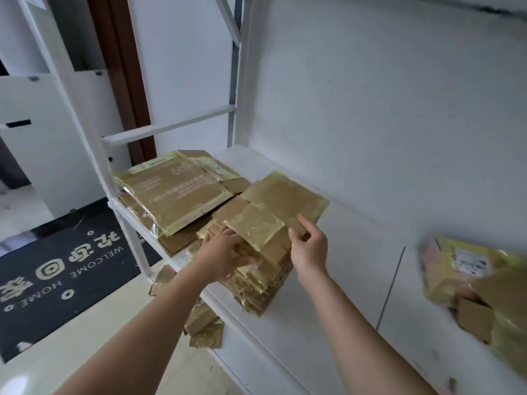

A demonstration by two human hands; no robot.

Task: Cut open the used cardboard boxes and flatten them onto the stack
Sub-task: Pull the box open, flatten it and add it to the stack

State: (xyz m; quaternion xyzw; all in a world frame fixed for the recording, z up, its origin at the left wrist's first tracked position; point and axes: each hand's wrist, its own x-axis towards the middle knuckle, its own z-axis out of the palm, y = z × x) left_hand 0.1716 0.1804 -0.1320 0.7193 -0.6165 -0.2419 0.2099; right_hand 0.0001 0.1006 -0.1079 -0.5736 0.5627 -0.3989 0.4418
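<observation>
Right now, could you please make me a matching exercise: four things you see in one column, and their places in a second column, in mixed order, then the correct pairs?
Things:
1. left hand
2. right hand
3. doormat
4. loose gold scraps

Places:
A. on the floor, below the shelf edge
B. on the left side of the flattened stack
C. on the floor at far left, dark with WELCOME HOME
D. on the right side of the stack's top piece

Pairs: 1-B, 2-D, 3-C, 4-A
</observation>
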